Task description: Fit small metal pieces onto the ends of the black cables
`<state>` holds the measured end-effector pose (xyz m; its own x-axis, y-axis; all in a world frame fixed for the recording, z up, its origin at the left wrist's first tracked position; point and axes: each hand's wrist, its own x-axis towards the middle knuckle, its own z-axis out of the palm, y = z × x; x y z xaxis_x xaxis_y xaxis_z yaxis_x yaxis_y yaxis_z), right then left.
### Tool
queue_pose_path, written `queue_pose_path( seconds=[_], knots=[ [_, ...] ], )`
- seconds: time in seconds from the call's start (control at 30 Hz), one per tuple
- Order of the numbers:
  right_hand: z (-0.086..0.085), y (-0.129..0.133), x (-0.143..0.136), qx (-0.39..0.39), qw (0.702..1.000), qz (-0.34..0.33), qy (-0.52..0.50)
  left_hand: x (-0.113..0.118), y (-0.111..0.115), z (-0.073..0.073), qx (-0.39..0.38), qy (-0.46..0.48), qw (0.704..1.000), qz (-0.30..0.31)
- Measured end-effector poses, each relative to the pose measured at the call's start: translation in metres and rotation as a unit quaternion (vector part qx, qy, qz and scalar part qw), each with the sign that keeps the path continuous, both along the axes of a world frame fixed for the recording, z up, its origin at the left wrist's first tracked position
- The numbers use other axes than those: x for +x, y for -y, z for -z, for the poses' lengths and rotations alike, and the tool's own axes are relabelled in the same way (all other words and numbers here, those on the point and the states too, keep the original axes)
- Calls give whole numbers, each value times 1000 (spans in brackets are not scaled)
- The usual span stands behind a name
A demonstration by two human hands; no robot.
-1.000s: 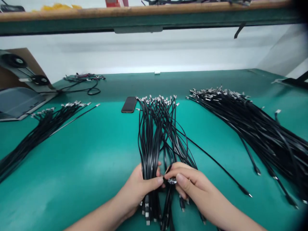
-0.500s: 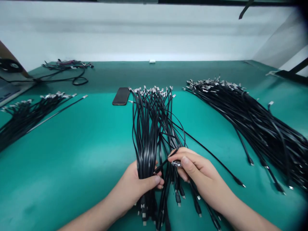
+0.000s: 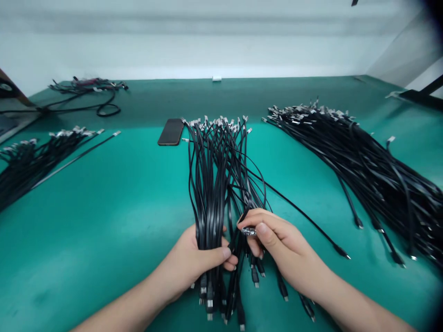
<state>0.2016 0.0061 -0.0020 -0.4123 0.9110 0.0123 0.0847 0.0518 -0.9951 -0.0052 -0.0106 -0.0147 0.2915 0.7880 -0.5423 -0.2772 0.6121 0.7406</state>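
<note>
My left hand (image 3: 204,253) is wrapped round a bundle of flat black cables (image 3: 209,184), thumb across the front. The bundle's lower plugs (image 3: 209,304) hang below this hand, and its silvery far ends lie fanned out up the mat. Just to the right, my right hand (image 3: 277,240) pinches a small shiny silvery piece (image 3: 248,231) between thumb and fingers; its exact kind is unclear. A black cable passes by the right fingertips. More loose black cables (image 3: 254,276) lie under and beside the right hand, plugs toward me.
A dark phone (image 3: 171,132) lies left of the cables' far ends. A large pile of black cables (image 3: 374,184) lies at right, a smaller pile (image 3: 44,157) at left. Tangled wires (image 3: 90,87) sit at the back left, on the green mat (image 3: 114,221). A small white object (image 3: 216,79) is by the wall.
The cable end between my hands has slipped behind the left fingers and is harder to see. My right hand is slightly further left. The whole view has shifted a little.
</note>
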Motion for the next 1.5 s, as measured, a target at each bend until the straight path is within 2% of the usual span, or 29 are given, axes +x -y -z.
queue_pose_path(
  seconds=[0.13,0.2,0.37,0.63,1.13,1.5],
  knots=[
    [5,7,-3,-37,999,-25,-28,0,-1,2,6,10,1000,1],
    [5,11,-2,-60,998,-15,-20,0,0,1,3,9,1000,-3],
    [1,14,3,-85,992,43,83,0,1,-4,-16,-4,1000,-20],
    [-1,15,-8,-79,976,12,200,-2,1,-4,-4,10,1000,-22],
    [1,17,-14,-98,981,2,164,1,-1,-5,26,-13,1000,1],
    [1,15,-14,-84,975,-6,204,2,1,-4,42,-37,998,-1]
  ],
)
